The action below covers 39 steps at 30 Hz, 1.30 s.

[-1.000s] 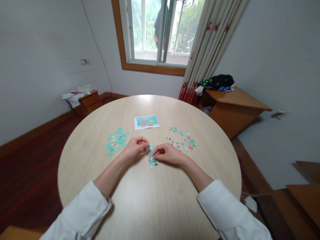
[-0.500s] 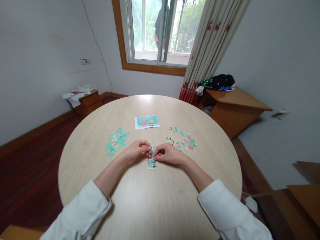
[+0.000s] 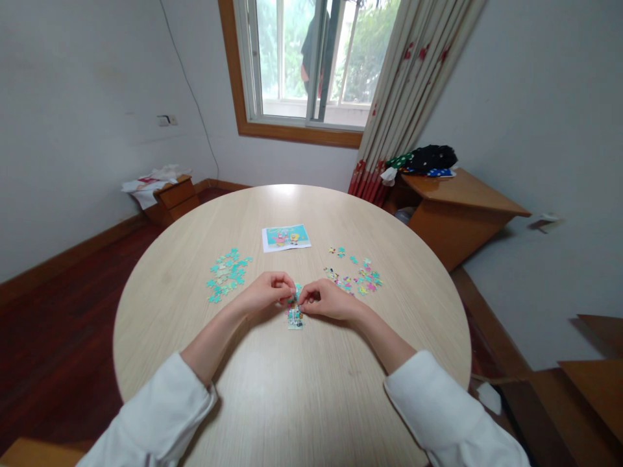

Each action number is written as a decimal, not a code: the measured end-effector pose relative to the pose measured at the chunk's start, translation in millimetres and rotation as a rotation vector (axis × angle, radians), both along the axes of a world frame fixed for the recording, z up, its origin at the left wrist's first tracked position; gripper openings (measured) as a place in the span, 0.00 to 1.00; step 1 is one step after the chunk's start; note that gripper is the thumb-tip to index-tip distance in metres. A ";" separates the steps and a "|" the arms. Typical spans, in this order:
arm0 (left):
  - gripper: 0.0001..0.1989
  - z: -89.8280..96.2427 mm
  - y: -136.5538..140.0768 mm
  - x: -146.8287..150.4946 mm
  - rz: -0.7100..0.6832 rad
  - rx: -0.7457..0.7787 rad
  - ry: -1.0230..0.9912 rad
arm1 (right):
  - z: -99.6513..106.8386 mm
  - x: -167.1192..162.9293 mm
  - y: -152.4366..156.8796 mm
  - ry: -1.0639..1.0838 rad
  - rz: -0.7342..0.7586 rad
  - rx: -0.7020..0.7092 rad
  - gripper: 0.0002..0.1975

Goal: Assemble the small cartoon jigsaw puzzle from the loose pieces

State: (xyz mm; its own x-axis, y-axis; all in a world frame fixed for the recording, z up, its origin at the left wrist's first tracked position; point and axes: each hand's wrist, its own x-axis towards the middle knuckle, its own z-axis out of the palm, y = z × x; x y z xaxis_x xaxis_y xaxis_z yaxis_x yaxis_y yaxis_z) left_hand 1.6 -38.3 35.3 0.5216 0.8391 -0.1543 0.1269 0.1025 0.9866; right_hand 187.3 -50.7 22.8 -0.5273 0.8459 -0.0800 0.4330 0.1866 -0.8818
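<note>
A narrow strip of joined jigsaw puzzle pieces (image 3: pixel 294 318) lies on the round table (image 3: pixel 302 395), with printed figures on its lower part and turquoise at its far end. My left hand (image 3: pixel 269 290) is closed in a pinch at the strip's upper left side. Opposite it, my right hand (image 3: pixel 328 299) pinches at the right edge of the strip. Fingertips of both hands cover part of the puzzle, and I cannot make out whether a separate piece is between them.
Loose turquoise and pale pieces (image 3: pixel 228 274) are spread at the left. Mixed coloured pieces (image 3: pixel 365 279) lie at the right. A printed picture card (image 3: pixel 287 238) sits beyond my hands. Past the table stand a wooden desk with cloths (image 3: pixel 462 194) and a curtain (image 3: pixel 403 97).
The left fingers have shifted very slightly at the strip, showing a little more of its middle. My right hand stays almost still.
</note>
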 end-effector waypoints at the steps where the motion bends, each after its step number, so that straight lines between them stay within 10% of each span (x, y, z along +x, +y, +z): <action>1: 0.12 1.4 -0.4 -0.8 -0.025 0.058 0.064 | -0.2 0.0 0.1 0.003 0.001 -0.003 0.05; 10: 0.13 -0.9 -7.3 -5.3 -0.292 0.332 0.503 | 2.3 -0.1 -0.4 -0.017 0.004 -0.008 0.06; 39: 0.11 -2.1 -6.6 -5.2 -0.331 0.351 0.556 | -1.1 -4.9 -0.1 -0.083 0.006 0.090 0.07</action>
